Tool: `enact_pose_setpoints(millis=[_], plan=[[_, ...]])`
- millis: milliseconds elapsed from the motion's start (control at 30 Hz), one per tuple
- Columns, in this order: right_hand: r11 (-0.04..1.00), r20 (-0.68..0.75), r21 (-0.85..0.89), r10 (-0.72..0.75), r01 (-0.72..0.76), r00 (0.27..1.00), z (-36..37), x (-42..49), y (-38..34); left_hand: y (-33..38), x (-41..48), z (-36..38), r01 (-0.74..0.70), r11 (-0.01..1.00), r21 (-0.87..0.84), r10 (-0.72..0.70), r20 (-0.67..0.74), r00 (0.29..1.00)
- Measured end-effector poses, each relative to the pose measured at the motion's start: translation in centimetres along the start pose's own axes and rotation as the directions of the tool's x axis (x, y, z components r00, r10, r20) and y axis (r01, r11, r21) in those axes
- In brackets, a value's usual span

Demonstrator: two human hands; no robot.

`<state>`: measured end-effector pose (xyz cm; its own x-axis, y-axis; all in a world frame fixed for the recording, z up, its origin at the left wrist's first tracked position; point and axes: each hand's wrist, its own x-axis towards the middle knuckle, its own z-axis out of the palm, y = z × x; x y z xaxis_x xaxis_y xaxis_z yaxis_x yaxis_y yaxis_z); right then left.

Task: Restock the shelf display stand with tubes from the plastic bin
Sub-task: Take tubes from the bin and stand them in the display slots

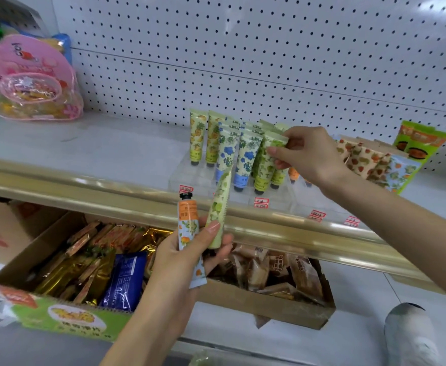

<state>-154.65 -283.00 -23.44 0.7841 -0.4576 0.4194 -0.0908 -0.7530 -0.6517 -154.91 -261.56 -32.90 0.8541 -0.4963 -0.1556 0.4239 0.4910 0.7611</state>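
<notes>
tubes (243,154) upright in stand (187,178) on shelf (84,146), box (269,305) below

Pineapple tubes (198,136) yellow; flower tubes (248,154) blue on cream; leaf tube (265,165) green; fruit tube (189,225) orange-printed; bag (32,75) pink.

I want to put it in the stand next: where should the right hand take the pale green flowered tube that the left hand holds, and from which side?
Best pinch the pale green flowered tube at its upper half, free above the left hand, coming from the right and above: that hand wraps its lower part, and the orange-capped pale blue tube lies close on its left.
</notes>
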Motion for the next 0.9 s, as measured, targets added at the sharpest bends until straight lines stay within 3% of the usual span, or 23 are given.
enact_pose_setpoints(millis=[367,467,567,700,767,833,900], plan=[[0.995,0.010,-0.089,0.049,-0.048,0.999,0.6,0.0,0.1,-0.1,0.8,-1.4,0.027,0.993,-0.115,-0.030,-0.031,0.999],[0.993,0.020,-0.098,0.070,-0.067,0.997,0.5,-0.2,-0.1,-0.1,0.3,-1.2,0.010,0.998,-0.061,-0.010,0.014,1.000],[0.994,0.033,-0.059,0.092,-0.090,0.995,-0.2,-0.5,-0.6,0.1,-0.1,-0.8,-0.011,0.999,-0.047,0.013,0.041,0.999],[0.993,-0.081,0.039,0.111,-0.108,0.990,-2.4,-2.0,-1.1,-0.1,0.0,-0.2,-0.027,1.000,-0.008,0.027,0.023,0.999],[0.964,0.044,0.201,0.170,-0.175,0.984,-3.1,-3.5,-1.8,-0.2,0.0,0.1,-0.042,0.998,0.042,0.041,0.037,0.998],[0.892,0.290,0.336,0.210,-0.304,0.934,-2.8,-5.3,-2.4,-0.4,0.0,0.5,-0.049,0.994,0.101,0.045,0.048,0.998],[0.858,0.440,0.334,0.224,-0.390,0.870,-1.8,-6.7,-2.7,-0.8,0.0,0.8,-0.068,0.980,0.188,0.058,0.059,0.997]])
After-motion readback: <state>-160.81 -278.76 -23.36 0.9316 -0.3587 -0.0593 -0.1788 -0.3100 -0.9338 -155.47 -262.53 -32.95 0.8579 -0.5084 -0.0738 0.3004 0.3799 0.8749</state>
